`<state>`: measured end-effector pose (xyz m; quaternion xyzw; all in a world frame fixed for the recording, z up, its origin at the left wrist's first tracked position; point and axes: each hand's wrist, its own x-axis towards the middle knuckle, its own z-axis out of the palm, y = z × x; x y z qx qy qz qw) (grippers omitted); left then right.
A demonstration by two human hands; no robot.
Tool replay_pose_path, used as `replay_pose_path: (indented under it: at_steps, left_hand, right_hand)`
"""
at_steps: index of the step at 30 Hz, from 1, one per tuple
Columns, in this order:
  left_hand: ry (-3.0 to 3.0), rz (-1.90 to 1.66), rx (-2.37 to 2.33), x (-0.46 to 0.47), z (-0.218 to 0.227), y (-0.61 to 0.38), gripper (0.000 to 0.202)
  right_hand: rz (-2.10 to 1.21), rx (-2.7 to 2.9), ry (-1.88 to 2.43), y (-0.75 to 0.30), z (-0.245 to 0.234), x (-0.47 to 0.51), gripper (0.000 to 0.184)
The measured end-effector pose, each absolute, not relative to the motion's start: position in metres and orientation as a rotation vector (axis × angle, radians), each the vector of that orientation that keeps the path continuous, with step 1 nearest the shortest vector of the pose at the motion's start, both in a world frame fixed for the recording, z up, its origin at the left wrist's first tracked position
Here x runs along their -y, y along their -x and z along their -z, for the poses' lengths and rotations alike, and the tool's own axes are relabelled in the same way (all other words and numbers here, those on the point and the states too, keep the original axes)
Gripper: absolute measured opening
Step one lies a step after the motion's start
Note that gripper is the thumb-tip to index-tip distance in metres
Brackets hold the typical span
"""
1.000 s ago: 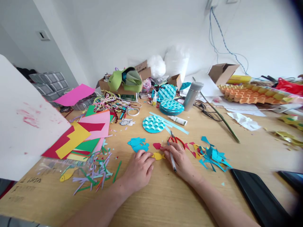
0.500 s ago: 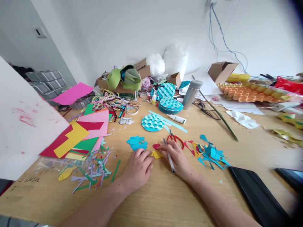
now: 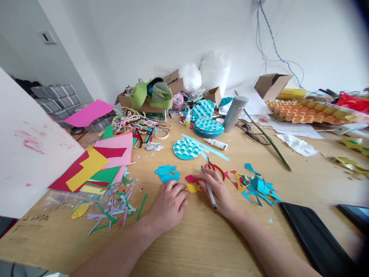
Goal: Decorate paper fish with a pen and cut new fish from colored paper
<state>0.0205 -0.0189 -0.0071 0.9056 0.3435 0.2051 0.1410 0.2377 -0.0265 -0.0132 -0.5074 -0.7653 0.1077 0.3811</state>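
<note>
A small yellow paper fish [image 3: 192, 188] lies on the wooden table [image 3: 201, 238] between my hands. My left hand [image 3: 168, 206] rests on the table with curled fingertips pressing the fish's left edge. My right hand [image 3: 217, 192] is closed around a white pen [image 3: 210, 188], its fingers touching the fish's right side. A red paper cutout [image 3: 190, 179] lies just behind the fish, and a blue paper fish [image 3: 167, 174] sits to the left of it. Red-handled scissors [image 3: 215, 168] lie behind my right hand.
Blue, red and yellow paper scraps [image 3: 256, 186] lie to the right. Coloured paper sheets [image 3: 100, 167] and cut strips [image 3: 115, 211] are on the left. Blue wave discs [image 3: 186, 149], a glue tube [image 3: 216, 144], a grey bottle [image 3: 235, 113], boxes and a dark tablet [image 3: 314, 238] surround the area.
Both hands have stayed on the yellow fish. My right hand shifted slightly and the pen tilted a little; the view moved a bit.
</note>
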Motion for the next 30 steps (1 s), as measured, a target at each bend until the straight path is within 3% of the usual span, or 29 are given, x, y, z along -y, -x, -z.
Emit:
replay_pose_path:
  at_steps: [6,20,30]
  left_hand:
    - [-2.600,-0.611,-0.992,0.019,0.006,-0.021,0.027]
    - [-2.592,-0.618,-0.970,0.018,0.007,-0.019,0.022]
    - [-2.598,-0.644,-0.948,0.018,0.008,-0.020,0.022]
  right_hand:
    - [-0.300,1.891,1.251,-0.239,-0.002,0.033,0.016]
    - [-0.347,2.004,1.225,-0.235,0.004,0.036,0.014]
    - [-0.339,2.080,1.281,-0.235,0.015,0.028,0.029]
